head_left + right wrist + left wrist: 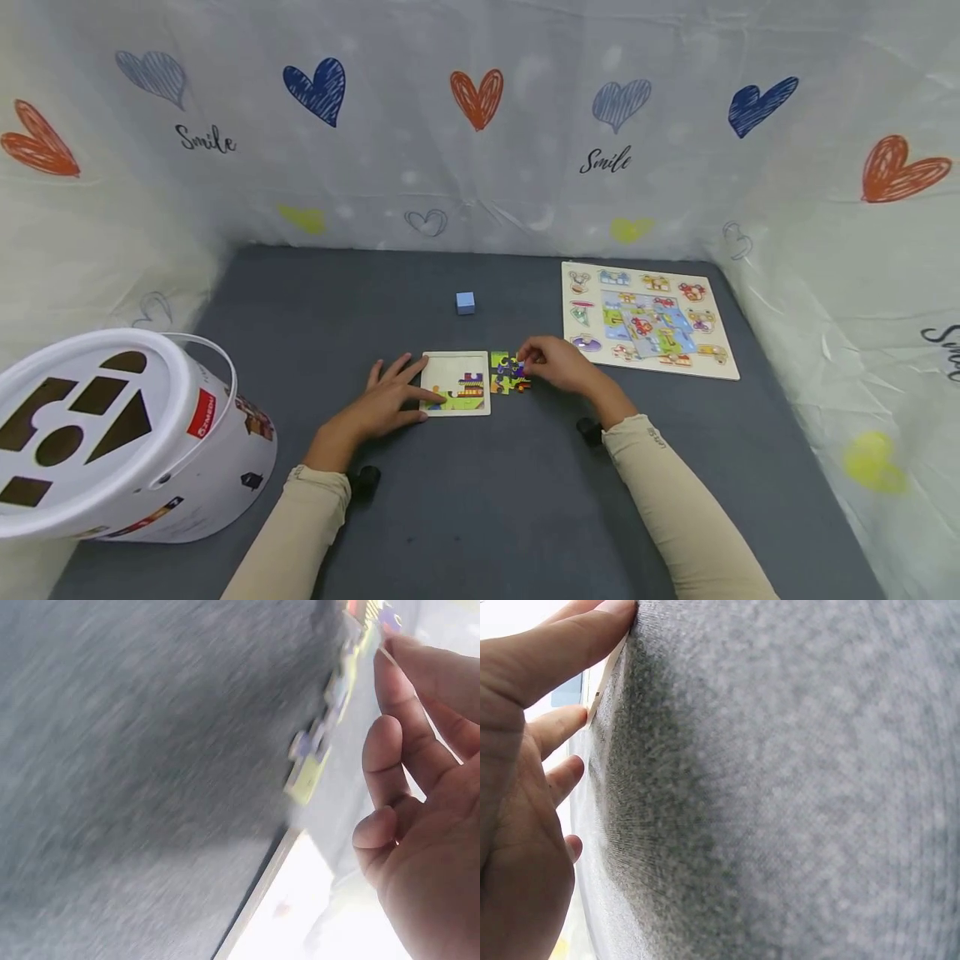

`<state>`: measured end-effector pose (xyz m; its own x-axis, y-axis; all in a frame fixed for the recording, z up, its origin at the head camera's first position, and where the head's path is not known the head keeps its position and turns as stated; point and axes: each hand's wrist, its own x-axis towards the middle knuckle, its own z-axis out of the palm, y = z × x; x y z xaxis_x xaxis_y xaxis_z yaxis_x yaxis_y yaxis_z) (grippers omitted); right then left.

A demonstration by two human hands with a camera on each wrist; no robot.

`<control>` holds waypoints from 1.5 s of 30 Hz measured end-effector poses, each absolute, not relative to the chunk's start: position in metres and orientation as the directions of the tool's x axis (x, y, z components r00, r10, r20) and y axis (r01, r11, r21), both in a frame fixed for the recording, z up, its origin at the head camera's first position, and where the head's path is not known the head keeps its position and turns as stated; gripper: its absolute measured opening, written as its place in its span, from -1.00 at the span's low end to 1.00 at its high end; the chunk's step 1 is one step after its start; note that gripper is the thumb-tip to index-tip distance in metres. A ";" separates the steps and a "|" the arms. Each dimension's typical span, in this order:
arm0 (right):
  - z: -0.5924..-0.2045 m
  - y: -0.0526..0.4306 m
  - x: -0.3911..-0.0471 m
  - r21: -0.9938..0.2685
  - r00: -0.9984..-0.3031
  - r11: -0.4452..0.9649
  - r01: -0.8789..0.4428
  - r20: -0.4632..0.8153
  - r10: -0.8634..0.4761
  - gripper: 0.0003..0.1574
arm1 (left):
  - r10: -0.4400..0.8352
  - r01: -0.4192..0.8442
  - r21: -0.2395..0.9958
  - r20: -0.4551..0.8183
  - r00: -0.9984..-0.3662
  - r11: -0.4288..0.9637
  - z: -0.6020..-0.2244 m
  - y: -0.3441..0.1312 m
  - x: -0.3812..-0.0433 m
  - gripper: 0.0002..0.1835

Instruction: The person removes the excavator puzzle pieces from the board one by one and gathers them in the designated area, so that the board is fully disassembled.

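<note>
I've got the heart-printed sheet [525, 183] rising behind and beside the dark table [465, 500], and there's the big white bucket [202, 475] at the left, shape holes cut in its lid. Over at the far right I see the picture board [723, 369], two overlapping cards [660, 329] lying on it. Now the hands: the left hand [382, 402] is spread loosely, grasping nothing, fingertips on the wooden frame [450, 362]; the right hand [558, 364] is pinching, thumb against forefinger. That frame lies flat mid-table, partly filled at its near side, pale and bare farther up. Just right of it I see the puzzle cluster [504, 379], right fingertips at its edge. Beyond the frame sits the blue block [466, 303], and, smallest, a puzzle piece [387, 655] is caught in that right-hand pinch
</note>
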<state>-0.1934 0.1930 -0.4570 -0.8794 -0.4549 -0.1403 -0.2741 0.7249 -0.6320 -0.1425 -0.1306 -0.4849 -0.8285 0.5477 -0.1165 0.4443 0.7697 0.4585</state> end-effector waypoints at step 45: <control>-0.469 0.117 -0.178 -0.314 -0.823 0.788 -0.529 -0.037 -0.567 -0.65 | 0.548 0.423 0.483 -0.149 -0.823 0.766 -0.476 -0.131 -0.138 -0.62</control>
<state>-0.1781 0.1173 -0.4686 -0.8227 -0.5673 -0.0365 -0.5294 0.7880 -0.3144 -0.1382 -0.1310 -0.4758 -0.8228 0.5483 -0.1493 0.4231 0.7665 0.4833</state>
